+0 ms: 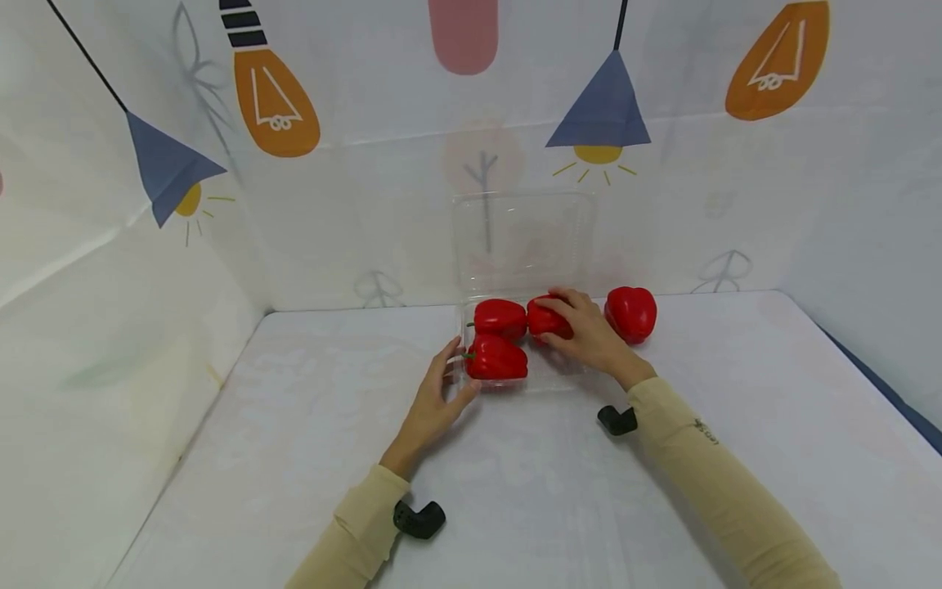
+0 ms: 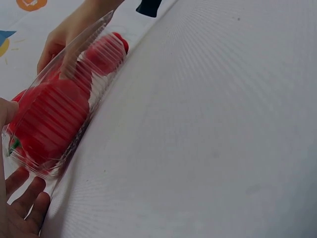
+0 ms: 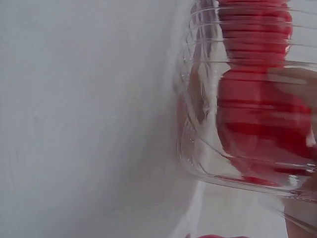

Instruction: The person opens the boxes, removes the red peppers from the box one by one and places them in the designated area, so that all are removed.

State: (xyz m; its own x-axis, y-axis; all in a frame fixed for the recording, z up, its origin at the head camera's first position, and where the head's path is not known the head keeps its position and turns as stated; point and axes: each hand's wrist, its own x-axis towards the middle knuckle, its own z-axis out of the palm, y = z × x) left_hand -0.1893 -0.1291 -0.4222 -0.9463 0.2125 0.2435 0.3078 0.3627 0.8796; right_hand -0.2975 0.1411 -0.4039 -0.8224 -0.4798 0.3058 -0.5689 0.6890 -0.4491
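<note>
A clear plastic clamshell box (image 1: 561,378) stands on the white worktop (image 1: 515,483) against the back wall, its lid (image 1: 524,241) raised upright behind the tray. Three red bell peppers lie in the tray: one at the front left (image 1: 496,358), one behind it (image 1: 500,317), and a third at the back right (image 1: 548,320). The right hand (image 1: 589,331) lies over that third pepper, its fingers (image 1: 553,301) curled round the top of it and grasping it inside the box. The left hand (image 1: 434,401) rests at the left side of the tray, fingers (image 1: 446,360) straight and released, their tips touching the tray's outer wall just beside the front left pepper. A fourth red pepper (image 1: 630,313) sits on the worktop outside the box, just to the right of the right hand. Seen from the left wrist, the ribbed clear wall (image 2: 74,104) of the box runs along the worktop with red peppers showing through it and the left hand's fingertips (image 2: 25,206) lying loose beneath its near corner. The right wrist view shows the box's rounded ribbed corner (image 3: 198,148) with red pepper (image 3: 257,119) behind it
</note>
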